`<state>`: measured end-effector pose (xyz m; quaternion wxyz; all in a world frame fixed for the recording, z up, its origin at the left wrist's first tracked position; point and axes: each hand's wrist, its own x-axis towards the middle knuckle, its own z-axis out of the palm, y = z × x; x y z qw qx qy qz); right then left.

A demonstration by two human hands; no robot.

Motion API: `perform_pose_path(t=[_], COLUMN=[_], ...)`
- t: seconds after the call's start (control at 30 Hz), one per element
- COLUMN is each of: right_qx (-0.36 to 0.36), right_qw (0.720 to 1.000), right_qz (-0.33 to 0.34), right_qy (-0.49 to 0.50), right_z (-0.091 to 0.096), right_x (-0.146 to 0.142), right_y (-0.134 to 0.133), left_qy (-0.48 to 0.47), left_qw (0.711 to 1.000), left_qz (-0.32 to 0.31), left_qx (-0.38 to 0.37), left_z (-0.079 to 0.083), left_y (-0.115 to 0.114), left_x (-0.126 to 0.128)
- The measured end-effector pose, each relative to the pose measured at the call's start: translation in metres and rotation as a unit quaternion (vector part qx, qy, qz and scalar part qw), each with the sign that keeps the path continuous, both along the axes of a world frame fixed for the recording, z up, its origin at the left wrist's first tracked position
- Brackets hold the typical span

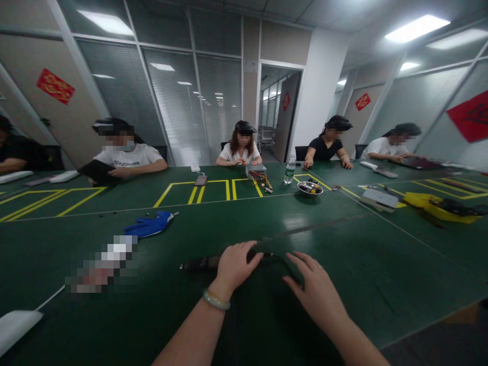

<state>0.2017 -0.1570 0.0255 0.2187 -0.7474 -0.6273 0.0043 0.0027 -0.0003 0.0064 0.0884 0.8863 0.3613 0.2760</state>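
My left hand (236,267), with a pale green bead bangle on its wrist, lies curled over a dark corded tool (202,263) on the green table (354,269). The tool's thin black cable (276,256) runs to the right from under that hand. My right hand (312,292) rests palm down close by, its fingers spread near the cable. A blue work glove (148,224) lies further left. Below the glove is a pixelated, unreadable object (101,267).
Several seated people work along the far side of the table, which has yellow tape outlines. A water bottle (290,170), a metal bowl (310,188), a wired electronic unit (259,178) and a yellow tray (438,208) stand there. A white power strip (15,330) lies at lower left.
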Motion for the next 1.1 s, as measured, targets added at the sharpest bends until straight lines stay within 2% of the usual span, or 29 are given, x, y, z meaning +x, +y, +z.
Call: perform_pose_path(t=[0.1,0.17,0.23,0.33,0.43,0.5,0.57,0.67,0.77,0.87,1.0,1.1], right_qx=[-0.067,-0.139,-0.197,-0.262,-0.297,-0.278,-0.231,-0.165,-0.131,-0.126,-0.119,-0.157], right_qw=[0.991,0.980,0.971,0.961,0.946,0.950,0.966,0.983,0.988,0.987,0.989,0.981], right_qz=[-0.109,-0.139,-0.122,-0.045,0.017,0.029,0.032,0.027,0.007,0.044,0.083,0.110], right_qy=[0.024,0.042,0.053,0.079,0.127,0.137,0.112,0.072,0.079,0.087,0.024,0.006], right_z=[-0.015,-0.026,-0.031,-0.027,-0.018,-0.014,-0.011,-0.008,-0.006,-0.005,-0.002,0.004], right_x=[0.041,0.057,0.058,0.031,-0.010,-0.030,-0.040,-0.033,-0.016,-0.003,-0.002,-0.005], right_y=[-0.051,-0.077,-0.092,-0.095,-0.082,-0.068,-0.053,-0.026,0.001,0.022,0.046,0.069], left_qy=[0.020,0.031,0.035,0.036,0.037,0.037,0.038,0.036,0.028,0.018,0.012,0.020], left_qw=[0.999,0.999,0.998,0.998,0.998,0.998,0.998,0.998,0.998,0.999,0.999,0.999], left_qz=[-0.033,-0.041,-0.042,-0.041,-0.031,-0.018,-0.005,0.003,0.007,0.008,0.005,-0.004], left_qx=[0.008,0.010,0.013,0.021,0.034,0.041,0.046,0.050,0.049,0.046,0.043,0.039], left_z=[0.001,0.002,0.002,0.001,0.001,0.000,-0.002,-0.004,-0.006,-0.006,-0.005,-0.005], left_y=[-0.001,-0.001,-0.002,-0.003,-0.004,-0.005,-0.004,-0.004,-0.004,-0.005,-0.006,-0.007], left_x=[-0.002,-0.003,-0.004,-0.004,-0.003,-0.001,0.000,0.002,0.003,0.005,0.008,0.012])
